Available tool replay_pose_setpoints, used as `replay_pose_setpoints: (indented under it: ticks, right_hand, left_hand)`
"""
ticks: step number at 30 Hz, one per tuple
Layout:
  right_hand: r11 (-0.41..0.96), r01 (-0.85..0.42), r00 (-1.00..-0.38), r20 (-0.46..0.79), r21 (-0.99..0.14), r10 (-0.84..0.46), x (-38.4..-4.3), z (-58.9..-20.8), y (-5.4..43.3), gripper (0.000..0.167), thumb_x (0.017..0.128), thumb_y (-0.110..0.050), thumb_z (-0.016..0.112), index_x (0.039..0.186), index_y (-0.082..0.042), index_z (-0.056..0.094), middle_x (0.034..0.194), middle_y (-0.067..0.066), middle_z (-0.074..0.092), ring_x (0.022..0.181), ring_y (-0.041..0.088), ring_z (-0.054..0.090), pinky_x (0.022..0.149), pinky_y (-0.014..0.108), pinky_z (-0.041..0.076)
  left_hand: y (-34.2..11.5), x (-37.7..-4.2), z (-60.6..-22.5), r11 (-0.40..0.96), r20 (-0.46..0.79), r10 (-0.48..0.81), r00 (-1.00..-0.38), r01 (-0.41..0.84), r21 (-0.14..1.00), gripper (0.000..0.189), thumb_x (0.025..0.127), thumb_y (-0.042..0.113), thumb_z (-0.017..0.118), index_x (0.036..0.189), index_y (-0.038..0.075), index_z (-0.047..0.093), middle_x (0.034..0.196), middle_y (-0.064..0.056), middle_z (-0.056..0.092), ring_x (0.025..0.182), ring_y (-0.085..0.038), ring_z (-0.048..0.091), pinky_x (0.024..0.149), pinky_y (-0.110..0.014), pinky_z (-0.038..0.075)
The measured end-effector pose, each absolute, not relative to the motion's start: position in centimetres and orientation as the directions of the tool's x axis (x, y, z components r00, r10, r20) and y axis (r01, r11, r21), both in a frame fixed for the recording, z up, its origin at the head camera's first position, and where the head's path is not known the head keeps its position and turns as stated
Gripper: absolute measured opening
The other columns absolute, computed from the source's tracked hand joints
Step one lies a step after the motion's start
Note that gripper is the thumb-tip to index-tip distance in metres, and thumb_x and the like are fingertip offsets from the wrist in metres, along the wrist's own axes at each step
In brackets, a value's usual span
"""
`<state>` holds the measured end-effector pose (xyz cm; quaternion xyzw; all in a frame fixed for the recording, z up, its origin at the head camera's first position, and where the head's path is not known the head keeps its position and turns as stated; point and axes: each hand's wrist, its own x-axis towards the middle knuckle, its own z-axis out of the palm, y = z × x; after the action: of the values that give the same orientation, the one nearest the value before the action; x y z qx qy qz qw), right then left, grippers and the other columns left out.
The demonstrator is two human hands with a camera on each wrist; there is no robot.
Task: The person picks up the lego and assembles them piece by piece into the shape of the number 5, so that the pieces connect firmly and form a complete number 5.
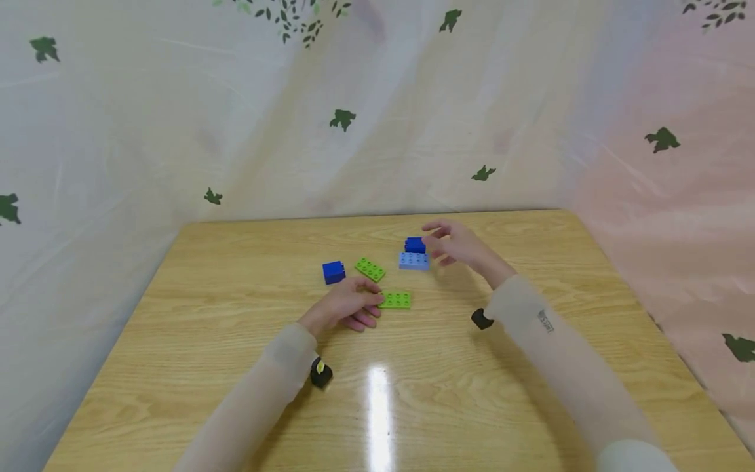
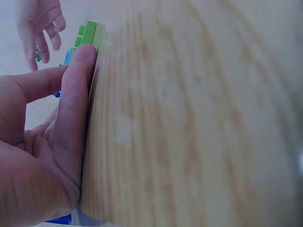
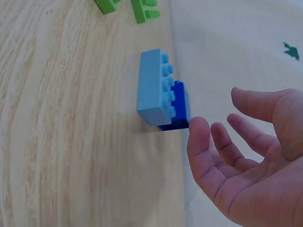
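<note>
My left hand (image 1: 350, 303) rests low over the table, its fingertips at the left end of a flat green brick (image 1: 396, 300). In the left wrist view a long finger reaches toward that green brick (image 2: 89, 34); no grip on it shows. My right hand (image 1: 457, 245) hovers just right of a light blue brick (image 1: 414, 261) and a dark blue brick (image 1: 415, 245). In the right wrist view its fingers are spread and loosely bent, holding nothing. The light blue brick (image 3: 150, 87) stands in front of the dark blue one (image 3: 180, 106), partly hiding it.
A second green brick (image 1: 369, 269) lies at an angle behind my left hand. Left of it sits another dark blue brick (image 1: 333, 272). The wooden table (image 1: 413, 406) ends at a pale curtain (image 1: 389, 164) with leaf prints behind it.
</note>
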<state>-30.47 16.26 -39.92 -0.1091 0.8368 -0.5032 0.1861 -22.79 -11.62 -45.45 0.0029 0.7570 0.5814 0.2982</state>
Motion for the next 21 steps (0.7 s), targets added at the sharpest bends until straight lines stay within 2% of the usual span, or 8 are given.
replay_pose_setpoints:
  ticks: [5, 11, 21]
  right_hand:
    - [0.457, 0.047, -0.913, -0.224, -0.888, -0.341, -32.1, -41.1, 16.4, 0.054, 0.102, -0.021, 0.064, 0.15, -0.005, 0.045, 0.138, 0.021, 0.048, 0.111, 0.039, 0.06, 0.084, 0.047, 0.059]
    - [0.522, 0.058, -0.908, -0.263, -0.851, -0.327, -32.7, -42.8, 15.6, 0.058, 0.1, -0.023, 0.067, 0.151, -0.009, 0.045, 0.146, 0.021, 0.046, 0.11, 0.031, 0.059, 0.079, 0.038, 0.06]
    - [0.614, 0.055, -0.914, -0.287, -0.787, -0.286, -32.7, -43.8, 14.5, 0.056, 0.104, -0.03, 0.06, 0.155, -0.016, 0.041, 0.146, 0.021, 0.045, 0.115, 0.032, 0.054, 0.077, 0.033, 0.058]
  left_hand:
    - [-11.7, -22.8, -45.3, 0.326, -0.448, 0.359, -0.819, -0.339, 0.882, 0.033, 0.1, 0.024, 0.067, 0.128, 0.008, 0.058, 0.096, -0.013, 0.073, 0.07, -0.021, 0.073, 0.059, -0.035, 0.061]
    - [-11.7, -22.8, -45.2, 0.321, -0.453, 0.36, -0.815, -0.348, 0.881, 0.031, 0.1, 0.024, 0.067, 0.125, 0.009, 0.058, 0.096, -0.013, 0.073, 0.07, -0.02, 0.073, 0.059, -0.035, 0.061]
    - [-11.8, -22.7, -45.4, 0.313, -0.448, 0.366, -0.816, -0.345, 0.885, 0.03, 0.099, 0.023, 0.067, 0.123, 0.008, 0.058, 0.094, -0.013, 0.074, 0.069, -0.019, 0.073, 0.057, -0.033, 0.06]
